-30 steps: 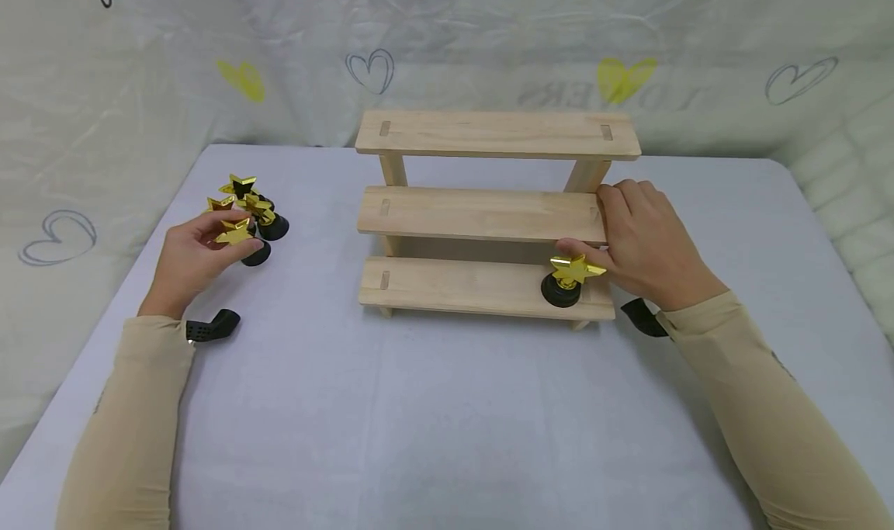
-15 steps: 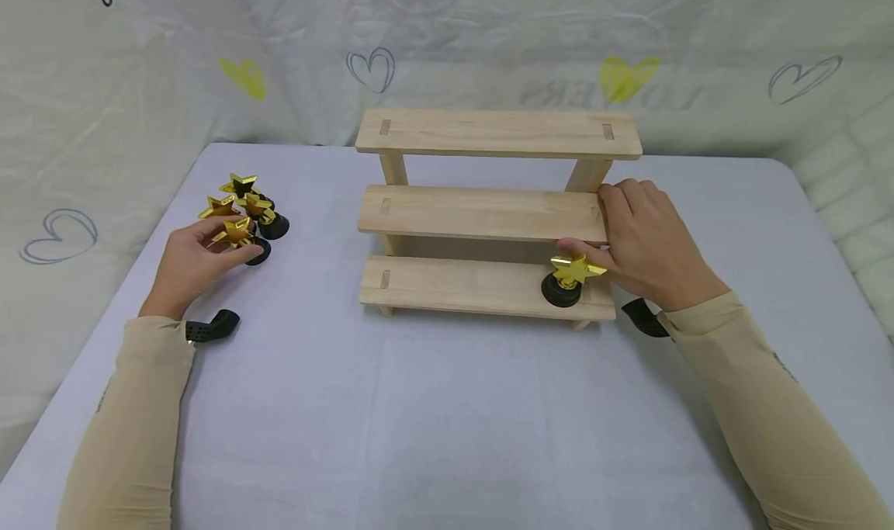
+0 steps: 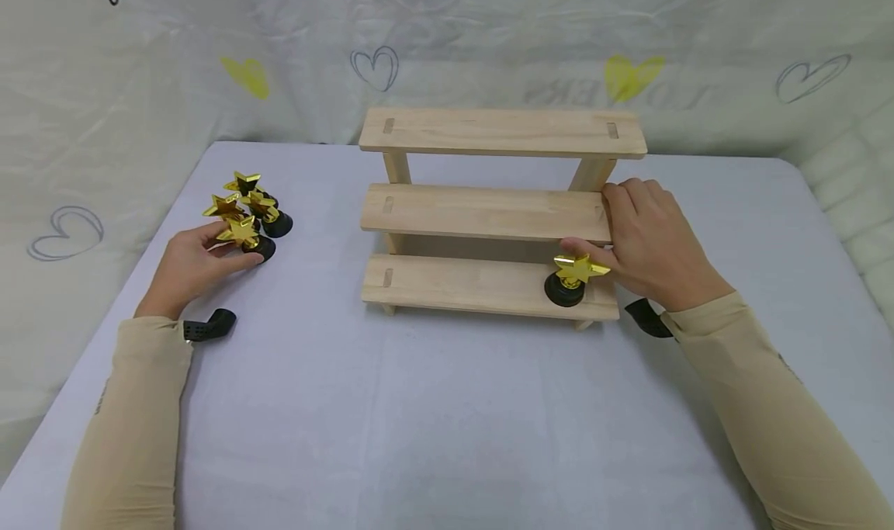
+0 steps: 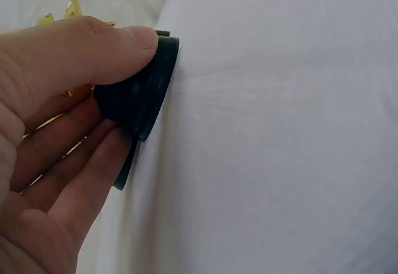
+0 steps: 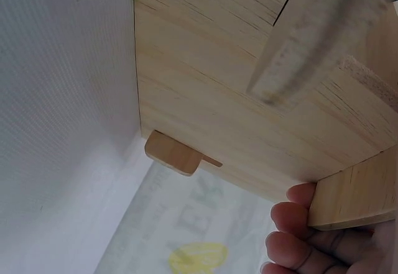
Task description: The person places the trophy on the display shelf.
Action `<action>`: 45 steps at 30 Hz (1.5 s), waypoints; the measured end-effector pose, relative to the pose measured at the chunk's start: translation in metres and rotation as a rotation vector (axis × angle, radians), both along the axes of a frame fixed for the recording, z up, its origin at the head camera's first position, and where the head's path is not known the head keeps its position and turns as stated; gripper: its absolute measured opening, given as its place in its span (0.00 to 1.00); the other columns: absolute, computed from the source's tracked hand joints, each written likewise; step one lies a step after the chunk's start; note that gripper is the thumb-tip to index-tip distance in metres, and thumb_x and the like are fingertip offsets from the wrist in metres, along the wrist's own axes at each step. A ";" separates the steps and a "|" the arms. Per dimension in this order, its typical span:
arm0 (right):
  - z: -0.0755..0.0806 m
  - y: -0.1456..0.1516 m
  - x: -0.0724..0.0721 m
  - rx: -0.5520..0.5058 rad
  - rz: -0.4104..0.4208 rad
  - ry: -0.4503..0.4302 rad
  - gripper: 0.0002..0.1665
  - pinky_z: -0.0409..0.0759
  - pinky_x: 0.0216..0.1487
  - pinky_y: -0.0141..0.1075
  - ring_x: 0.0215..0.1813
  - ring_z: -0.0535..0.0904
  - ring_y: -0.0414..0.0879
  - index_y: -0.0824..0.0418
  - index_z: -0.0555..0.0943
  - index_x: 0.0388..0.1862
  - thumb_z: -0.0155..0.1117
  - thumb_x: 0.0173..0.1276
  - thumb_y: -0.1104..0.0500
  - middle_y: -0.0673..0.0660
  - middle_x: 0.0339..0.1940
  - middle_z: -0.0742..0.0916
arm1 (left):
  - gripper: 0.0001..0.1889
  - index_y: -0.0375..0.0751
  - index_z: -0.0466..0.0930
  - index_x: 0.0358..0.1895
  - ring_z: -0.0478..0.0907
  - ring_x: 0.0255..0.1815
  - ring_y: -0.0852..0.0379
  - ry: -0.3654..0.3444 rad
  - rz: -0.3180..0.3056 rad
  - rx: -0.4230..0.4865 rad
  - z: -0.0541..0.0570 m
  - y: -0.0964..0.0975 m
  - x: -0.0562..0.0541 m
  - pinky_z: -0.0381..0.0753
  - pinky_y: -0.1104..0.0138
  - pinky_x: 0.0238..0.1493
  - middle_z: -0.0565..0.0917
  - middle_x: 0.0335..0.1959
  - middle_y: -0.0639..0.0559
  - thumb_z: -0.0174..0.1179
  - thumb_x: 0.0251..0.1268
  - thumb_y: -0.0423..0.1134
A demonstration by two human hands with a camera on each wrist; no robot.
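One trophy base-pinched by left hand; right hand grips the middle shelf end, I'd guess to steady it.

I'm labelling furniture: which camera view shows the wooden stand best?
The head view: the wooden stand shows there from top to bottom, with the right hand and a star trophy hiding parts. The right wrist view shows only part of it, close up; the left wrist view shows none.

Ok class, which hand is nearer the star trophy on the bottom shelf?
Right: the right hand is beside the star trophy, gripping the middle shelf; the left hand is far to its left.
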State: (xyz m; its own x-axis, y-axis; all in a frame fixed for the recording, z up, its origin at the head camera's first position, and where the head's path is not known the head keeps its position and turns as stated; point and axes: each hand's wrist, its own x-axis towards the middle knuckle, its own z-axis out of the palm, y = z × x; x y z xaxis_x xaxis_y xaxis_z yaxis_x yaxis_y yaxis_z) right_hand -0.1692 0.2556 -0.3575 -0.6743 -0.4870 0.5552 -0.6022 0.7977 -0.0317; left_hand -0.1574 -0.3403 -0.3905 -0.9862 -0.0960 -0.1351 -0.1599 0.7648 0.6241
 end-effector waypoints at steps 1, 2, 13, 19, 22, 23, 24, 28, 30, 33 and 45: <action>0.000 0.000 0.000 -0.002 0.000 0.000 0.61 0.68 0.32 0.51 0.31 0.68 0.61 0.79 0.72 0.41 0.35 0.72 0.17 0.68 0.28 0.74 | 0.33 0.46 0.80 0.61 0.73 0.38 0.94 -0.010 0.000 0.001 0.000 0.000 0.000 0.68 0.91 0.43 0.76 0.47 0.73 0.77 0.56 0.57; 0.000 0.000 0.000 -0.005 0.001 0.000 0.61 0.67 0.32 0.51 0.31 0.68 0.60 0.79 0.72 0.41 0.35 0.72 0.17 0.68 0.28 0.74 | 0.34 0.45 0.80 0.63 0.73 0.38 0.94 -0.015 0.000 0.007 -0.001 -0.001 0.000 0.68 0.91 0.44 0.76 0.48 0.73 0.77 0.56 0.57; 0.000 0.001 0.000 -0.019 0.012 0.019 0.60 0.67 0.31 0.51 0.31 0.68 0.60 0.79 0.72 0.42 0.37 0.72 0.18 0.68 0.28 0.74 | 0.35 0.44 0.78 0.65 0.77 0.40 0.92 0.005 0.004 0.088 -0.006 -0.002 -0.001 0.70 0.92 0.46 0.75 0.45 0.82 0.78 0.56 0.53; 0.000 0.001 0.001 -0.015 0.009 0.003 0.61 0.68 0.32 0.51 0.31 0.68 0.61 0.80 0.72 0.42 0.37 0.72 0.17 0.68 0.28 0.74 | 0.34 0.43 0.77 0.65 0.77 0.41 0.91 0.004 0.025 0.130 -0.010 -0.004 0.000 0.73 0.93 0.45 0.76 0.43 0.83 0.77 0.58 0.52; 0.000 0.001 0.000 -0.014 0.012 0.006 0.61 0.68 0.32 0.52 0.31 0.69 0.62 0.80 0.72 0.42 0.37 0.72 0.18 0.69 0.28 0.75 | 0.35 0.42 0.76 0.67 0.78 0.41 0.91 -0.002 0.037 0.154 -0.011 -0.003 0.000 0.75 0.93 0.45 0.76 0.44 0.82 0.77 0.58 0.51; 0.000 0.001 0.000 -0.013 0.011 0.007 0.61 0.69 0.32 0.52 0.31 0.69 0.62 0.80 0.73 0.42 0.37 0.72 0.18 0.69 0.28 0.75 | 0.35 0.41 0.75 0.67 0.78 0.42 0.91 -0.002 0.039 0.162 -0.012 -0.002 -0.001 0.75 0.93 0.45 0.76 0.45 0.81 0.77 0.59 0.51; 0.000 0.001 0.000 -0.011 0.011 0.006 0.61 0.69 0.32 0.52 0.31 0.69 0.62 0.80 0.73 0.42 0.36 0.72 0.18 0.69 0.29 0.75 | 0.36 0.41 0.75 0.67 0.78 0.42 0.90 -0.002 0.040 0.167 -0.012 -0.002 -0.001 0.76 0.92 0.45 0.76 0.46 0.80 0.77 0.59 0.51; 0.001 0.001 -0.001 -0.005 0.005 -0.005 0.62 0.70 0.33 0.53 0.32 0.70 0.63 0.81 0.73 0.42 0.36 0.72 0.18 0.70 0.29 0.76 | 0.35 0.41 0.75 0.66 0.78 0.42 0.89 -0.004 0.034 0.175 -0.012 -0.001 -0.001 0.77 0.92 0.45 0.77 0.44 0.80 0.77 0.58 0.50; 0.001 0.001 -0.001 -0.003 0.006 -0.009 0.62 0.71 0.34 0.54 0.32 0.71 0.63 0.81 0.73 0.42 0.36 0.72 0.18 0.70 0.30 0.76 | 0.34 0.42 0.75 0.65 0.79 0.41 0.89 -0.006 0.028 0.170 -0.012 -0.001 -0.001 0.77 0.91 0.44 0.77 0.43 0.80 0.77 0.58 0.51; 0.001 0.001 -0.001 -0.006 0.009 -0.008 0.62 0.71 0.34 0.54 0.32 0.71 0.63 0.81 0.73 0.42 0.36 0.72 0.17 0.70 0.29 0.76 | 0.34 0.42 0.75 0.65 0.79 0.41 0.89 -0.007 0.022 0.163 -0.011 0.000 -0.001 0.77 0.91 0.44 0.78 0.42 0.81 0.77 0.58 0.50; 0.000 0.001 -0.002 -0.023 0.023 0.004 0.61 0.73 0.35 0.55 0.32 0.72 0.64 0.81 0.73 0.41 0.37 0.72 0.18 0.71 0.29 0.77 | 0.32 0.42 0.77 0.64 0.79 0.42 0.86 0.018 0.007 0.159 -0.008 0.005 -0.002 0.78 0.90 0.43 0.78 0.43 0.78 0.78 0.58 0.48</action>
